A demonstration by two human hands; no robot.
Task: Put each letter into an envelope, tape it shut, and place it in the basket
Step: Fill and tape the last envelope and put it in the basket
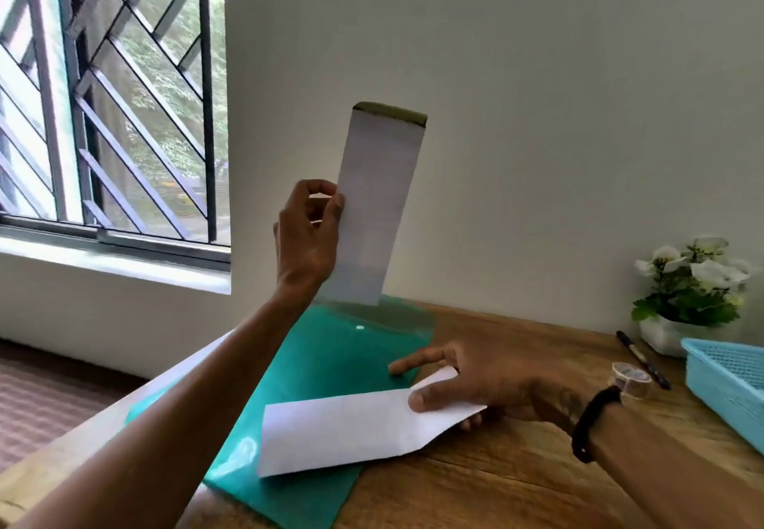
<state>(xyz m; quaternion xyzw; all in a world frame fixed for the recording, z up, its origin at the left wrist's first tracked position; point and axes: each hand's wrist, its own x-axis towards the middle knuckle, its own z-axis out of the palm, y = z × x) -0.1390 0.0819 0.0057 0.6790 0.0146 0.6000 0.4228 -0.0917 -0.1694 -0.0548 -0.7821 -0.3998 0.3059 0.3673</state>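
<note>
My left hand (308, 235) is raised above the table and pinches a long white envelope (378, 206) by its left edge, holding it upright with its open flap at the top. Lower down, my right hand (475, 384) grips one end of a folded white letter (343, 429) that lies flat, partly over a green plastic folder (326, 363). A light blue plastic basket (731, 379) stands at the table's right edge; only part of it shows. A clear roll of tape (632, 377) sits just behind my right wrist.
The wooden table (516, 483) runs along a white wall. A black pen (643, 359) lies beside the tape. A white pot of white flowers (690, 293) stands behind the basket. A barred window fills the upper left.
</note>
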